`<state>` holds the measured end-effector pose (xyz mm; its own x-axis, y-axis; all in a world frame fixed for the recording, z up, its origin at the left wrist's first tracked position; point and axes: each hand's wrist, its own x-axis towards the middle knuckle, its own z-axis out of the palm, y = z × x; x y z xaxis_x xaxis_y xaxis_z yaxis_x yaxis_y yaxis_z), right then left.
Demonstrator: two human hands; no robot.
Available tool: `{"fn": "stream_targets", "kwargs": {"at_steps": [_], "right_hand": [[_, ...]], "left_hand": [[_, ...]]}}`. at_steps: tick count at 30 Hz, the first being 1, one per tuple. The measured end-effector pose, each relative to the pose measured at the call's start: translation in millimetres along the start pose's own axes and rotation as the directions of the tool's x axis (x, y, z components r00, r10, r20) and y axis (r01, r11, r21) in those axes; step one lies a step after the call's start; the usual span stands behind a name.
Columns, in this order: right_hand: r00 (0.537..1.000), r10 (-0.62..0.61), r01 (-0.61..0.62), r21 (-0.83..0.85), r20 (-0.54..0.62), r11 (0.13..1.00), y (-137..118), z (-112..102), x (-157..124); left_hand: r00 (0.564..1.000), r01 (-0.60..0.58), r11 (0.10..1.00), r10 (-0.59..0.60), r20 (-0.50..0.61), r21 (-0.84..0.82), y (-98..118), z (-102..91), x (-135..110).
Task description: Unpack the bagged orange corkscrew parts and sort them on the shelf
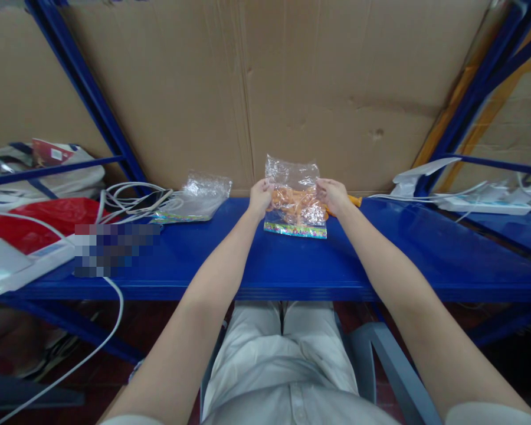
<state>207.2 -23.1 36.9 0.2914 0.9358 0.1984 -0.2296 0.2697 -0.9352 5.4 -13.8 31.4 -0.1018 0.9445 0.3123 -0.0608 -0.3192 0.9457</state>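
Between my two hands a clear plastic bag [292,170] is held up by its sides, a colourful printed strip along its lower edge. My left hand [262,199] pinches the left side, and my right hand [333,196] pinches the right. Behind the bag, and seen through it, lie orange items [354,201] on the blue table; their kind is hard to make out. Whether anything is inside the bag I cannot tell. To the left, a pile of similar clear bags [203,198] rests on the table.
White cables [137,198], a red plastic bag [66,215] and a white power strip [30,265] crowd the left of the blue table [194,254]. Another power strip [482,203] lies at the far right. A cardboard wall [336,88] stands behind, between blue metal posts [88,94].
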Motion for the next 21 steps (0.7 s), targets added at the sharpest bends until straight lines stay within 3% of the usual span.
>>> {"fn": "stream_targets", "kwargs": {"at_steps": [4,9,15,21], "right_hand": [[0.996,-0.064,0.065,0.000,-0.057,0.998,1,-3,7],[0.997,-0.011,0.016,-0.059,0.082,0.998,0,-2,2],[0.975,-0.221,0.215,-0.151,-0.025,0.965,3,9,-3],[0.956,-0.293,0.282,-0.199,-0.025,0.938,8,7,5]], "left_hand": [[0.998,-0.032,0.997,0.035,-0.056,0.065,0,-0.5,0],[0.987,-0.108,0.990,0.119,-0.111,0.094,1,-2.1,-1],[0.978,-0.178,0.976,0.190,-0.087,0.128,-3,-2.5,5],[0.945,-0.259,0.951,0.286,-0.162,0.166,-8,-5.2,13]]}}
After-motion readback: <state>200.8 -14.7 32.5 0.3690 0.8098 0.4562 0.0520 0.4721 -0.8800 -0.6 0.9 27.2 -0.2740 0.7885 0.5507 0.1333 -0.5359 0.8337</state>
